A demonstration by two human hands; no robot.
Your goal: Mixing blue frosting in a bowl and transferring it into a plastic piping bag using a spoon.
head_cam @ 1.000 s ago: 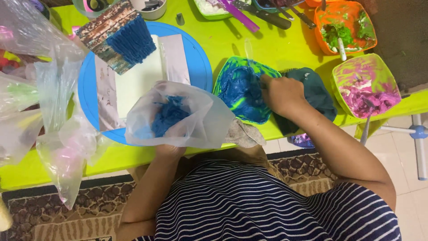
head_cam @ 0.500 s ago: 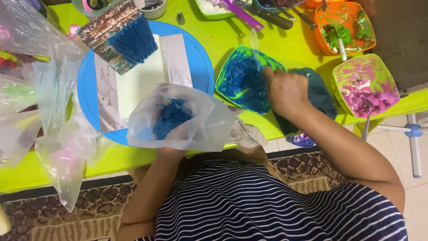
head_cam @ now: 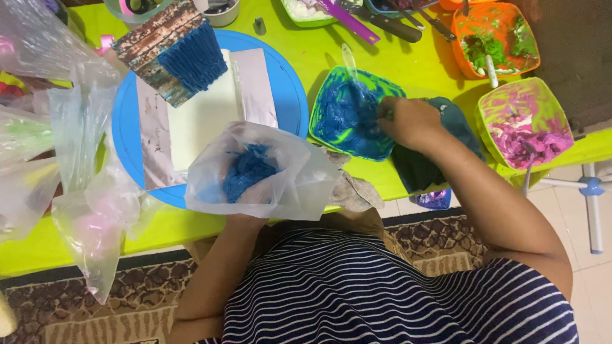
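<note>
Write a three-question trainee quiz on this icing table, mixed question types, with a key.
1. True or false: the clear piping bag over the left hand already has blue icing in it.
2. The right hand is at which bowl? A) the orange bowl with green icing B) the green bowl with blue icing C) the bowl with pink icing
3. Fill in: the cake with blue piping stands on a round ____ board.

Key: 1 true; 2 B; 3 blue.
</note>
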